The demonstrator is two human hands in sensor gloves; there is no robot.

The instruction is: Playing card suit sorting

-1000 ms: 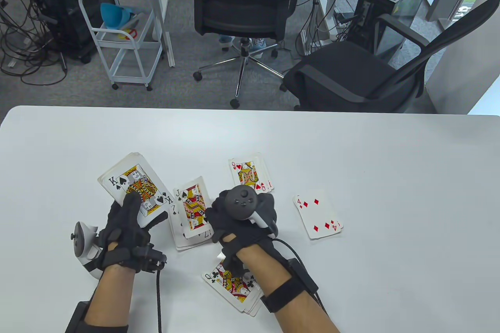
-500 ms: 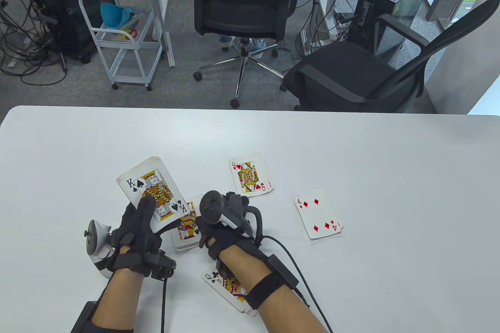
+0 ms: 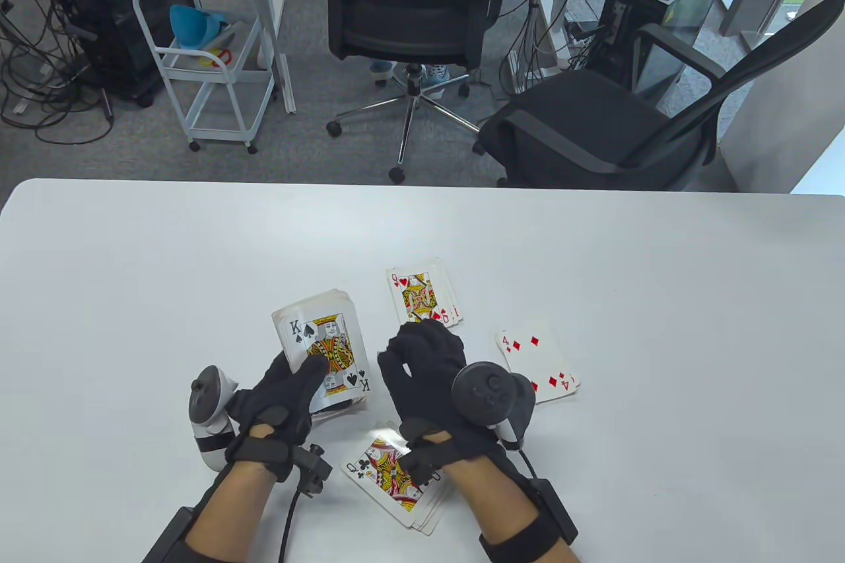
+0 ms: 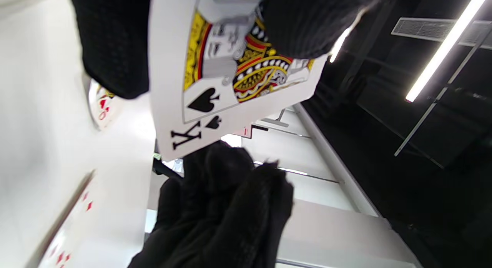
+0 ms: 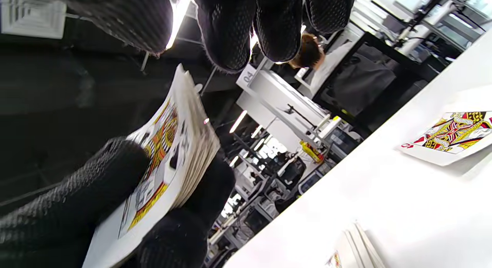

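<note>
Cards could be slipping: we are gripping the spade-topped deck (image 3: 323, 348) in our left hand (image 3: 287, 395) above the desk (image 3: 660, 299), while our right hand (image 3: 422, 358), loosely curled, is holding nothing beside it.

The table view is looking down from above; both wrist views are sitting close, tilted sideways, sharing the king-topped deck (image 3: 323, 346) with it.
</note>
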